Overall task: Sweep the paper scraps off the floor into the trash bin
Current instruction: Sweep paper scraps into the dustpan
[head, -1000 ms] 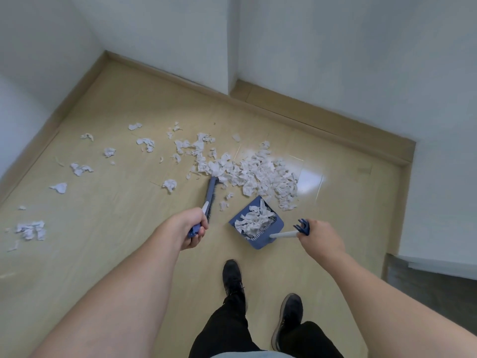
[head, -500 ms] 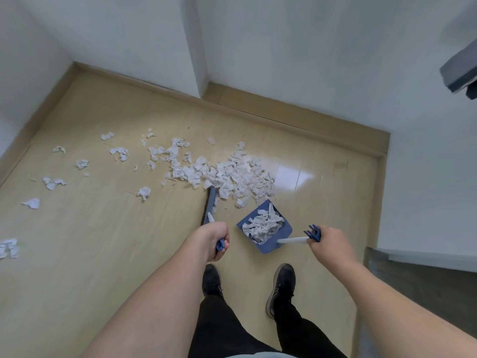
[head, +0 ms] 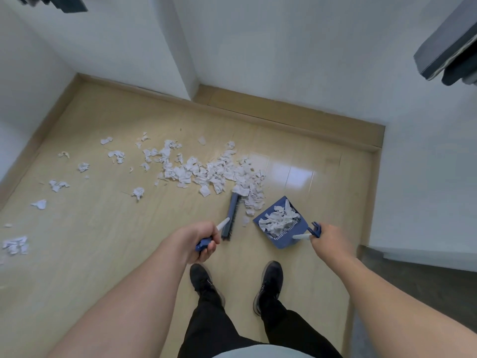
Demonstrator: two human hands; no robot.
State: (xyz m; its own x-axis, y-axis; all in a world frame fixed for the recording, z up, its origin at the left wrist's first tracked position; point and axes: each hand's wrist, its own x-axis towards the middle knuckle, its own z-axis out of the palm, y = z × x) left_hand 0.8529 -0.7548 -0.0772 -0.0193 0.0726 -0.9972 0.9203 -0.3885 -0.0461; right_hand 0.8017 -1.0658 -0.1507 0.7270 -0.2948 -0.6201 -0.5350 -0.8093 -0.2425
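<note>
Here the left hand (head: 197, 241) grips the brush (head: 230, 219) beside the dustpan (head: 280, 222), whose handle the right hand (head: 329, 237) holds, mouth facing the scraps (head: 206, 174) for sweeping in.

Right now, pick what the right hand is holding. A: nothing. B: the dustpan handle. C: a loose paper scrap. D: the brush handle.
B: the right hand grips the white handle of the blue dustpan, which already holds paper scraps, while the left hand holds the brush.
</note>
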